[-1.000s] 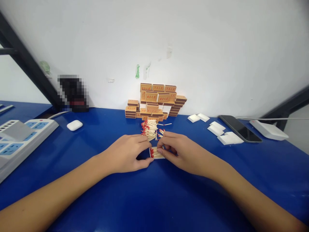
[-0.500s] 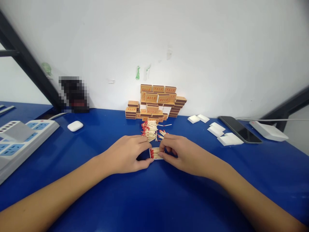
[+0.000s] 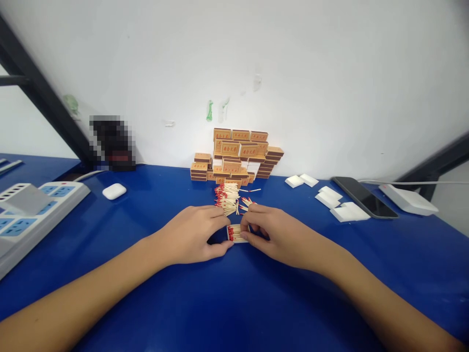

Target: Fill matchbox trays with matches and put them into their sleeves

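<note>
A small white matchbox tray (image 3: 238, 240) lies on the blue table, with red-headed matches (image 3: 234, 231) in it, heads to the left. My left hand (image 3: 198, 233) grips the tray's left end between thumb and index finger. Over the tray's right half, my right hand (image 3: 269, 230) has its thumb and index finger pinched on the match sticks, its other fingers curled. Its fingers cover the tray's right end. Just behind lies a heap of loose matches (image 3: 227, 198), and a smaller bunch of matches (image 3: 246, 203) sits beside it, partly hidden by my right hand.
Stacked matchboxes (image 3: 234, 156) stand against the wall. On the right are several white trays (image 3: 348, 211), a phone (image 3: 364, 196) and a white device (image 3: 408, 199). A white earphone case (image 3: 114, 191) and a power strip (image 3: 69, 203) lie to the left.
My right index finger has shifted very slightly left over the matches. My left hand and the tray stay in place.
</note>
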Demonstrator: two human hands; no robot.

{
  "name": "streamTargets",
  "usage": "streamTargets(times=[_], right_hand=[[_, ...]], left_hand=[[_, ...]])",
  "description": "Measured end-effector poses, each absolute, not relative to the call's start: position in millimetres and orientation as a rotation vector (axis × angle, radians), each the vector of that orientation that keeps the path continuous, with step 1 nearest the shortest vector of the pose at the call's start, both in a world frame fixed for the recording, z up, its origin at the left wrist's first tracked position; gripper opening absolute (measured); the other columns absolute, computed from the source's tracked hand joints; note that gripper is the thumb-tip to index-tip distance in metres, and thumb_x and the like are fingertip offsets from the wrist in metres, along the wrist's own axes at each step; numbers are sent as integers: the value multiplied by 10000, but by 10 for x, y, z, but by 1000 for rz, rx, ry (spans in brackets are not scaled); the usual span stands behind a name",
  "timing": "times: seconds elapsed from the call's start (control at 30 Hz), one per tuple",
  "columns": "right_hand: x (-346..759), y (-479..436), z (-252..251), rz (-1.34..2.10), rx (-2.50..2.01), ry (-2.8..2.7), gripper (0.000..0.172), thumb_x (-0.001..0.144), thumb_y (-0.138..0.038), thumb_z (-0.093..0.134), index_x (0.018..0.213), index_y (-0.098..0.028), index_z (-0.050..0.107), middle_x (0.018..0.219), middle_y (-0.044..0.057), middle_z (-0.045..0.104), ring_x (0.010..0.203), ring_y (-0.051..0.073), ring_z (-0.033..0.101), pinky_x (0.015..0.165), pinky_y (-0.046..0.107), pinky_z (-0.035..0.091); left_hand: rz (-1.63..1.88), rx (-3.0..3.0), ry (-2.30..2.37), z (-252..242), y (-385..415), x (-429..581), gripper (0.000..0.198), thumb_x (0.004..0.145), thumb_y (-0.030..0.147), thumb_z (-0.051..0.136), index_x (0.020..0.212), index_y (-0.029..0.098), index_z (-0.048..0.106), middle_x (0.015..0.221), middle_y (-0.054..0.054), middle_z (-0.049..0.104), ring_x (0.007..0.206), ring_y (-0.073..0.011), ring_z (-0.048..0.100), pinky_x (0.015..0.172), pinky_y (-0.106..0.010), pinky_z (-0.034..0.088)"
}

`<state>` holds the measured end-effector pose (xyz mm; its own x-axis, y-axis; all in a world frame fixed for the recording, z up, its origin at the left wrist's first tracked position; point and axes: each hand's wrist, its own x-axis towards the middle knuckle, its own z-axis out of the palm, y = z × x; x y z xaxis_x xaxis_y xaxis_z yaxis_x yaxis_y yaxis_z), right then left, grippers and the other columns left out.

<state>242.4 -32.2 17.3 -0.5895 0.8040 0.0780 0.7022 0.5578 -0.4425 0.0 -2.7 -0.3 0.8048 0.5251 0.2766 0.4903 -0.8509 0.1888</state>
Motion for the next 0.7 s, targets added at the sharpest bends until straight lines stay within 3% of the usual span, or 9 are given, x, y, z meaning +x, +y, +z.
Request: streamTargets(times=[0.17, 0.37, 0.7], right_hand=[[2406, -305, 129, 490, -1259, -2525, 160, 1016, -217, 579, 856, -203, 593, 933, 28, 632, 797, 160, 558, 690, 297, 403], [2419, -295, 113, 436, -1308, -2525, 165, 1020, -225, 582, 857, -199, 578, 956, 31, 621, 766, 151, 553, 653, 290, 394], [2413, -300, 109, 395, -1333, -2552, 203, 1023, -238, 587, 825, -196, 572, 942, 32, 619, 753, 149, 550, 636, 289, 373]], left_hand=[[493, 2909, 817, 6, -27, 10, 210, 961, 362, 631, 954, 169, 713, 894, -44, 702, 827, -212, 687, 692, -325, 531], [514, 2883, 799, 9, -25, -1, 224, 961, 364, 635, 1070, 193, 730, 953, -56, 723, 870, -220, 705, 743, -333, 563], [494, 2879, 809, 2, -25, 0, 243, 955, 374, 645, 1063, 176, 735, 928, -55, 712, 854, -229, 701, 739, -355, 568]])
